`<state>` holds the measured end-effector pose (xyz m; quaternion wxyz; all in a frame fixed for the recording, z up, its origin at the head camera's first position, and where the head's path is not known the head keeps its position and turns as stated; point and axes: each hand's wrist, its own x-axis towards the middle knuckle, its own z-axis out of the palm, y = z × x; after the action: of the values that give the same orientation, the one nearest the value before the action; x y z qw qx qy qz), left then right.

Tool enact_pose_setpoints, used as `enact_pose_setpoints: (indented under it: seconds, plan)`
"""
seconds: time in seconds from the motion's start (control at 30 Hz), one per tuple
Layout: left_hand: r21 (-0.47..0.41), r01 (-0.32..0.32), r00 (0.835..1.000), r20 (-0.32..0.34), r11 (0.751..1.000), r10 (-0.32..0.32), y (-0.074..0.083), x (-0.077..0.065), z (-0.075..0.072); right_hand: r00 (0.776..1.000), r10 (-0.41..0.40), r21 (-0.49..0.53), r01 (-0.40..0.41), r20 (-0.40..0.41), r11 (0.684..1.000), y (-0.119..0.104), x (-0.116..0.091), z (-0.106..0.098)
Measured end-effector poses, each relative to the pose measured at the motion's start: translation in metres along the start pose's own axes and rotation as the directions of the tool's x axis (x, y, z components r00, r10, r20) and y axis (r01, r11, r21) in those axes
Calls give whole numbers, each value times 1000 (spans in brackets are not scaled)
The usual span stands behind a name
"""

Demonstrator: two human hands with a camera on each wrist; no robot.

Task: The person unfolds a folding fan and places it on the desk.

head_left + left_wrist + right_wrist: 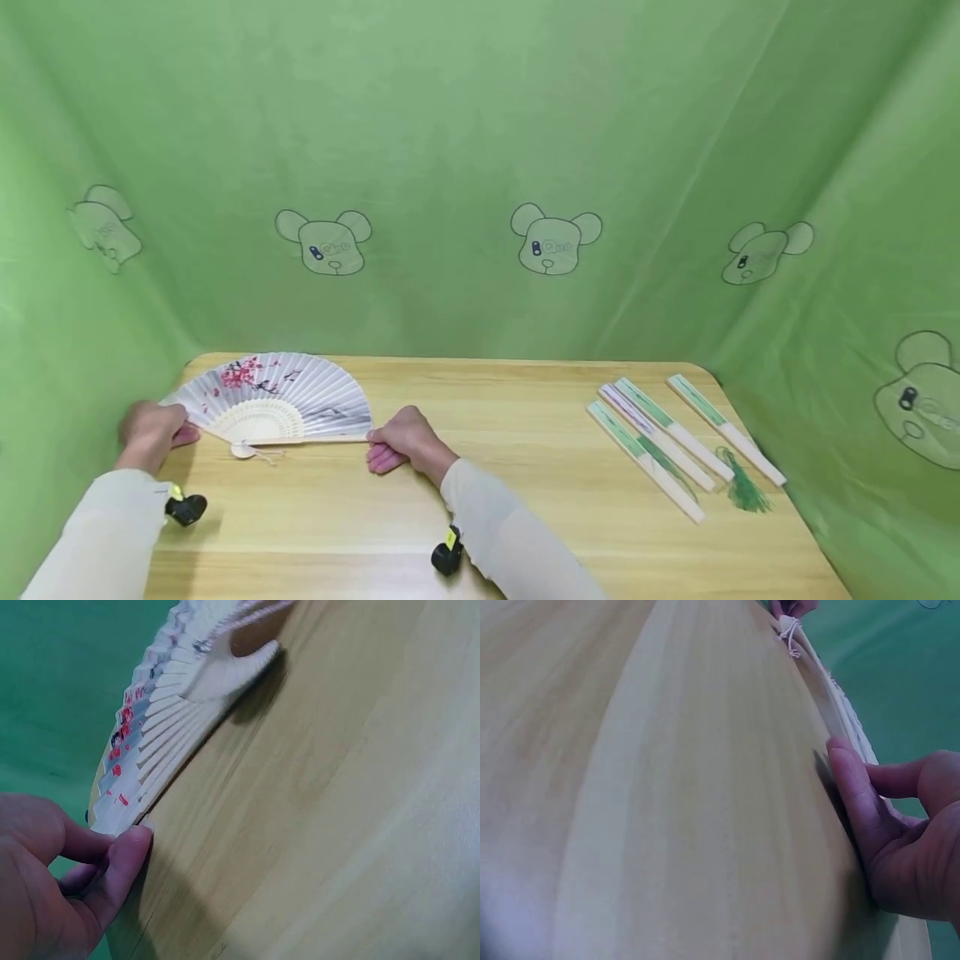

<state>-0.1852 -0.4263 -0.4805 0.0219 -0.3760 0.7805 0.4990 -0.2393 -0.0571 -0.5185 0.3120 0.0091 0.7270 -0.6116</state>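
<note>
A folding fan (330,398) lies spread wide at the table's far left, its pale leaf printed with red blossoms and grey strokes. My left hand (153,429) pinches the left end of the fan between thumb and fingers, as the left wrist view shows closely at the fingertips (135,834). At the opposite end, my right hand (405,442) pinches the tip of the outer rib. The rounded pivot end and a white cord (266,454) face me between the two hands. In the right wrist view the right thumb (849,769) presses along the rib.
Several folded fans lie at the table's right, among them a green one (727,429) set apart near the edge. A green tassel (744,483) rests beside them. Green cloth walls (465,317) with bear-head prints rise around the wooden table (510,433).
</note>
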Motion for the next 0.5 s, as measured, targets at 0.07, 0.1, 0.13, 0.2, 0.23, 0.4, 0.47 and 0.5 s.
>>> enact_pose_setpoints:
  seconds: [0.07,0.1,0.13,0.2,0.23,0.4,0.47,0.5]
  plan:
    - [9,12,1000,-3,1000,-12,0,0,-2,1000,-5,-9,5,-18,1000,-1,0,2]
    - [12,15,1000,-7,1000,-15,0,0,-2,1000,-7,-13,7,-25,1000,-1,0,3]
    - [12,18,1000,-12,1000,-17,1,0,-3,999,-10,-17,9,-31,1000,-2,0,4]
    - [10,18,1000,-18,1000,-17,0,1,-2,999,-10,-21,9,-40,1000,-2,0,4]
    - [9,17,1000,-22,1000,-17,0,1,-2,999,-10,-23,9,-44,1000,-2,0,4]
    - [29,23,998,-60,999,-21,0,2,-2,999,-11,-17,10,-53,1000,-4,1,6]
    - [30,27,997,-69,999,-25,0,1,-3,999,-9,-17,8,-54,1000,-4,1,6]
    - [24,26,997,-72,999,-25,-1,1,-3,998,-8,-20,7,-55,1000,-4,1,7]
